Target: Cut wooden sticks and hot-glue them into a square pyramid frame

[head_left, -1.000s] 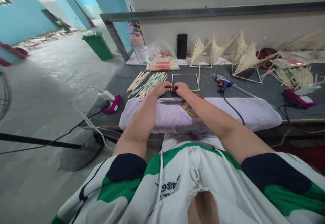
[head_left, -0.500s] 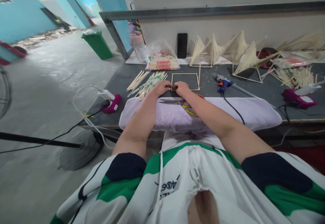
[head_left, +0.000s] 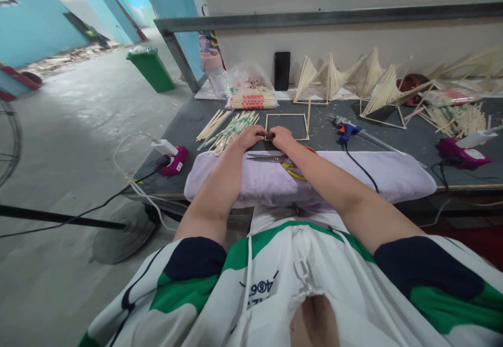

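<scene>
A square frame of thin wooden sticks (head_left: pixel 286 115) lies on the dark tabletop, with one stick (head_left: pixel 309 114) standing up at its near right corner. At the frame's near left corner, my left hand (head_left: pixel 252 136) has its fingers pinched together. My right hand (head_left: pixel 281 136) meets it from the other side, its fingertips also closed on that corner. The exact grip is hidden by my fingers. Scissors (head_left: pixel 269 158) with yellow and red handles rest on a lilac towel (head_left: pixel 220 179), partly under my right forearm. Loose sticks with green-printed wrappers (head_left: pixel 238 129) lie beside my left hand.
To the right lies a blue glue gun (head_left: pixel 346 131) with a black cord crossing the towel. Finished-looking stick structures (head_left: pixel 379 93) stand along the back. Purple power sockets (head_left: pixel 175 162) sit left and right. A phone (head_left: pixel 282 71), bagged sticks (head_left: pixel 252 100) and a bottle (head_left: pixel 213 72) are behind.
Almost nothing differs. Both hands stay at the frame's near left corner, with only a very slight shift of the fingers.
</scene>
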Available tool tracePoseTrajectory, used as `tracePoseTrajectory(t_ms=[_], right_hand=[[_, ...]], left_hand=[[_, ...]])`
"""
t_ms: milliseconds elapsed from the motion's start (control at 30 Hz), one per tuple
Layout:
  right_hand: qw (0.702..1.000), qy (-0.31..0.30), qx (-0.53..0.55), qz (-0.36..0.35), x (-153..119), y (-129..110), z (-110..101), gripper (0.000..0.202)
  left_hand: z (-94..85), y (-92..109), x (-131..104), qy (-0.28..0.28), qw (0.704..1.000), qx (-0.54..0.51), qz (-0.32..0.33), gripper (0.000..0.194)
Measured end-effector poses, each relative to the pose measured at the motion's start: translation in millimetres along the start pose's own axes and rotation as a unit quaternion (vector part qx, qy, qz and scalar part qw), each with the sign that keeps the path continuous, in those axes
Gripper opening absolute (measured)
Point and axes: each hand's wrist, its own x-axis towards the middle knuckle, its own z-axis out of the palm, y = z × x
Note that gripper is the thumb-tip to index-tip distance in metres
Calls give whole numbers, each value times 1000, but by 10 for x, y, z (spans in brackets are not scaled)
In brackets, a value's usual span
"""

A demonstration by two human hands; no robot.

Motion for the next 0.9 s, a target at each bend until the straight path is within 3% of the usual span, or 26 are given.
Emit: tracePoseTrajectory(t_ms=[900], right_hand=[[1000, 4, 20, 15, -1, -15, -15, 32]], left_hand=[[5, -18, -7, 4, 1000, -3, -2, 23]])
